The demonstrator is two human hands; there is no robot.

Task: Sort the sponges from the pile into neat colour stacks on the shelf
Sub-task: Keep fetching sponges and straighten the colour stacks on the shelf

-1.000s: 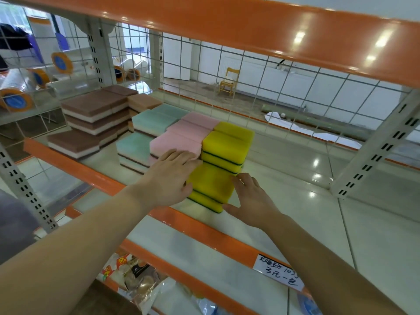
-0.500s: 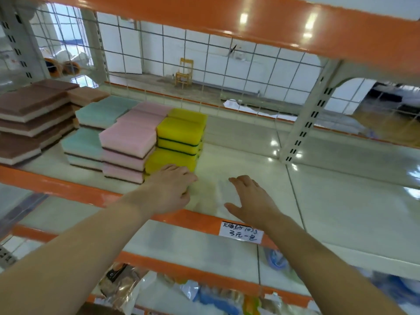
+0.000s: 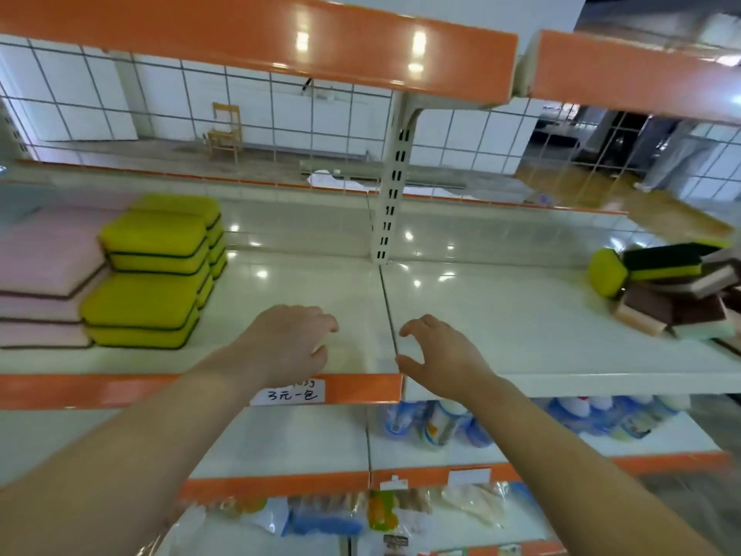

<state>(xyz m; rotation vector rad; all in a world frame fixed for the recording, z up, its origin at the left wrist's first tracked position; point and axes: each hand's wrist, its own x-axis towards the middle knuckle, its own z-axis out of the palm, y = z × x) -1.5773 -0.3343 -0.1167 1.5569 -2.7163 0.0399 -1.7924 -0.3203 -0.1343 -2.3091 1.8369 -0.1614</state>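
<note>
Yellow sponges (image 3: 154, 270) with dark green backs stand in neat stacks at the left of the white shelf (image 3: 501, 315). Pink sponges (image 3: 44, 274) are stacked just left of them. At the far right lies a loose pile (image 3: 673, 292) of brown, yellow and dark-backed sponges. My left hand (image 3: 290, 343) hovers over the shelf's front, fingers loosely curled, holding nothing. My right hand (image 3: 437, 353) is beside it, fingers relaxed and spread, empty.
A perforated white upright (image 3: 391, 186) stands at the shelf's back middle, with wire mesh behind. An orange shelf edge (image 3: 260, 38) hangs overhead. A handwritten price label (image 3: 292, 394) sits on the front lip. Bottles (image 3: 437, 425) and packets fill the lower shelves.
My view has swung right, bringing the loose pile into sight. Both hands have left the yellow stack and moved right along the shelf front, empty.
</note>
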